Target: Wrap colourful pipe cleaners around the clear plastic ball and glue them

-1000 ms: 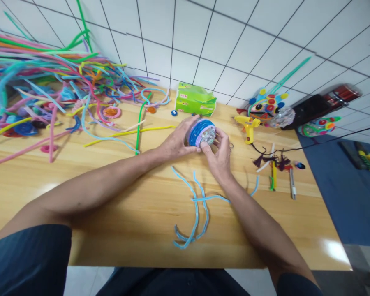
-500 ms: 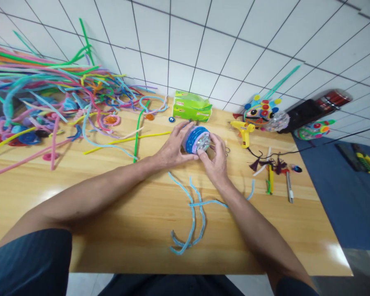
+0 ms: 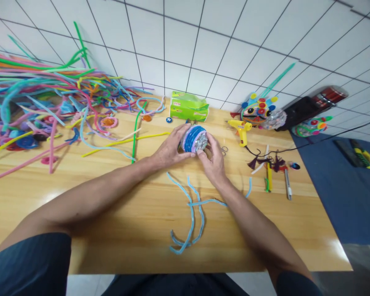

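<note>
Both hands hold a rounded body wrapped in blue and lilac pipe cleaners [image 3: 193, 139], its shiny, clear faceted end tilted to the right. My left hand [image 3: 172, 149] is curled around the wrapped left side. At the faceted end, my right hand [image 3: 214, 161] grips with thumb in front and fingers behind. Those right fingers are partly hidden by the body. Light blue pipe cleaners [image 3: 191, 213] lie curved and crossing on the wood below the hands. A small pair of scissors [image 3: 224, 150] is partly visible just right of my right hand.
A heap of coloured pipe cleaners [image 3: 58, 86] fills the table's left. Behind the hands sits a green tissue pack [image 3: 188, 107]. To the right are a yellow glue gun [image 3: 242, 130] with its cord, a decorated figure [image 3: 259, 111], dark tassels [image 3: 277, 162] and a utility knife [image 3: 287, 185].
The view has shifted slightly, so most things sit a little further left. Both hands keep their grip on the wrapped body, which appears barely turned.
</note>
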`<state>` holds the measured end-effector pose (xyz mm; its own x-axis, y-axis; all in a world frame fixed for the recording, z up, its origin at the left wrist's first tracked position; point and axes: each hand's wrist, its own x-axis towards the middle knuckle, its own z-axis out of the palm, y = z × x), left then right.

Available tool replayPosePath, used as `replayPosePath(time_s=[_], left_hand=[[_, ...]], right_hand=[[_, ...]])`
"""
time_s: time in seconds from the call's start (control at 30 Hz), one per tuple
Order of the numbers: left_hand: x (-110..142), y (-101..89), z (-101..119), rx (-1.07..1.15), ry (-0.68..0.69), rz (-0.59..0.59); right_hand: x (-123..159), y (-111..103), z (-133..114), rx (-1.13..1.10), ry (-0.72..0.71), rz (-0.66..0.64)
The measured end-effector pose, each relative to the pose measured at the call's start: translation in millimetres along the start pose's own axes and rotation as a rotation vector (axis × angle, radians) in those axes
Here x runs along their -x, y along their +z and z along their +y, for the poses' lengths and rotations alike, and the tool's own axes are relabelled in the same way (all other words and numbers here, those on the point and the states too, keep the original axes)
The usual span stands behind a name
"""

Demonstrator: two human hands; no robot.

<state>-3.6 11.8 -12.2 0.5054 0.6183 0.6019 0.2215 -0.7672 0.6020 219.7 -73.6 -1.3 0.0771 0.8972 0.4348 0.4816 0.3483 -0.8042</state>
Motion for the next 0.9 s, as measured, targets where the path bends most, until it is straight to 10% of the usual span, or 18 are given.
replayPosePath(time_s=[0.9], left_hand=[[-11, 2.2, 0, 0.006, 0.007, -0.078]], right_hand=[[2, 6, 7, -0.169, 0.148, 0.098]])
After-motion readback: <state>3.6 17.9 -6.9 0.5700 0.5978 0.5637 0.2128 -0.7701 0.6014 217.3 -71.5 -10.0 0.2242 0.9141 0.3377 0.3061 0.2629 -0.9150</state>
